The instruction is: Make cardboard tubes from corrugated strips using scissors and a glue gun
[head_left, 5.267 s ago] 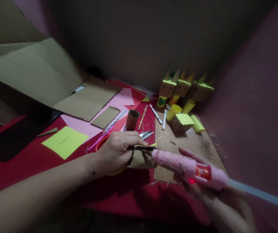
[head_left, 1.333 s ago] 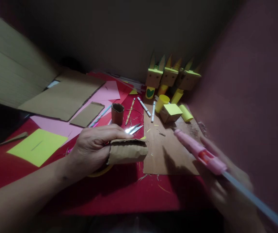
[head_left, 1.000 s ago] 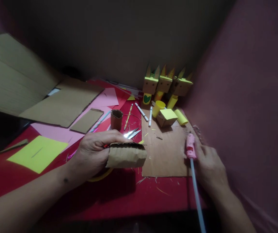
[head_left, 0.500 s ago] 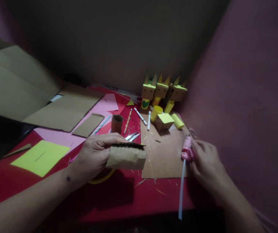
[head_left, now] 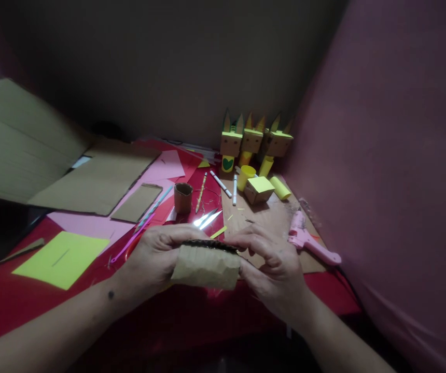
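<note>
Between both hands, above the red tabletop's front part, is a bent piece of cardboard [head_left: 206, 267] with a dark open edge along its top. My left hand [head_left: 155, 254] grips its left end, thumb on top. The right end is pinched by the fingers and thumb of my right hand [head_left: 273, 267]. A pink glue gun [head_left: 304, 239] lies on the flat cardboard sheet just beyond my right hand. Scissors [head_left: 208, 219] with shiny blades lie behind the held piece, their handles partly hidden by my left hand. A short cardboard tube [head_left: 183, 198] stands past my left hand.
Three box-headed cardboard figures [head_left: 252, 141] stand at the back. A small yellow-topped box [head_left: 259, 190], yellow paper tubes [head_left: 280, 188] and white markers [head_left: 220, 184] sit before them. Left are yellow paper [head_left: 63, 259], pink paper [head_left: 91, 220] and a large cardboard box [head_left: 16, 140].
My right hand has let go of the glue gun, which now lies on the cardboard sheet. It has moved left and taken hold of the bent cardboard's right end.
</note>
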A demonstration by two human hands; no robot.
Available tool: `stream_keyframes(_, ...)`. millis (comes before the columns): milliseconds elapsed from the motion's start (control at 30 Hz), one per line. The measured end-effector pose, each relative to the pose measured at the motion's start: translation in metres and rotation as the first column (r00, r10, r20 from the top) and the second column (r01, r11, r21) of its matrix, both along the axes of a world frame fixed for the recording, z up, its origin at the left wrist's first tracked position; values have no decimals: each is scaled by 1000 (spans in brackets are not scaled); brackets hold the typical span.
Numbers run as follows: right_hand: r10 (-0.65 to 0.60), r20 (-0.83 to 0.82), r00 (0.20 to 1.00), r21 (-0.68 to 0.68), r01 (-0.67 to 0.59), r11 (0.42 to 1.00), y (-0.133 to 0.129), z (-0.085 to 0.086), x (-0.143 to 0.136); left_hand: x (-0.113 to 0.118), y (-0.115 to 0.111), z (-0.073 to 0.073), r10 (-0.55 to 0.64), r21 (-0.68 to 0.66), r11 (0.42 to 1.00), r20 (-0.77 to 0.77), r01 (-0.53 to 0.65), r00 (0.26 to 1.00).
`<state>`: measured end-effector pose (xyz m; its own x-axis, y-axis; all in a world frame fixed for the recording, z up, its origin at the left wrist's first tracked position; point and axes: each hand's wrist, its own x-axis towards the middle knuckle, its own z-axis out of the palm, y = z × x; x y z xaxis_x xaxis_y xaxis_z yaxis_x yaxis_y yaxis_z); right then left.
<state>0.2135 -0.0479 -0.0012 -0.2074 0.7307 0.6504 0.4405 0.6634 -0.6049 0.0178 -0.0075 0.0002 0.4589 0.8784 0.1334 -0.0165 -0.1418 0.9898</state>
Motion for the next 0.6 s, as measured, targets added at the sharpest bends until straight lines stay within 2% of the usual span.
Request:
stream_keyframes(167, 7, -38, 999, 10, -7, 1000, -3, -2, 1, -1, 0, -1, -23, 51, 998, -59, 26, 998)
stream_keyframes(600, 37, 12, 999, 84, -37, 996, -6, -3, 5, 2, -3, -2, -52, 74, 996, -83, 58, 995)
